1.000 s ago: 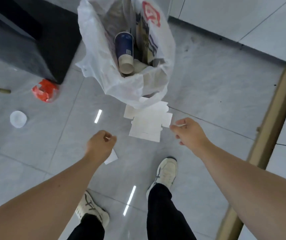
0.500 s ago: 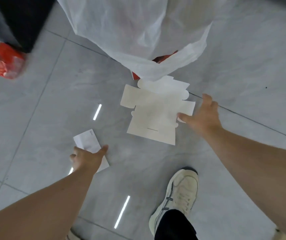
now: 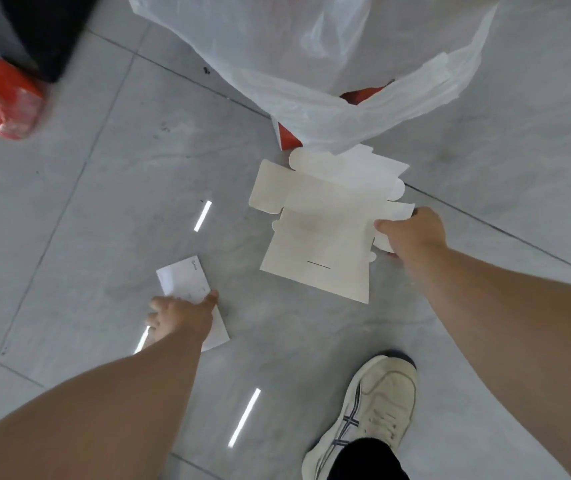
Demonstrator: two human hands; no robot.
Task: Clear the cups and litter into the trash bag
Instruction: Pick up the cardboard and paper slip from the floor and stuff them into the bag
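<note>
Litter is still down: my right hand (image 3: 412, 233) pinches the flattened carton (image 3: 318, 233) by the trash bag (image 3: 311, 64), my left hand (image 3: 181, 317) presses fingers onto the paper slip (image 3: 187, 275), red wrapper (image 3: 0, 98) untouched.

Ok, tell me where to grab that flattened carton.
Take the flattened carton by its right-hand side flap, coming in from the right. It lies flat on the floor, so only protruding flaps offer an edge; the right hand is already there.

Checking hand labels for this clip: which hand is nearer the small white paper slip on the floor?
Left. The left hand rests on the small white paper slip; the right hand is off to its right, gripping the flattened beige cardboard box.
</note>
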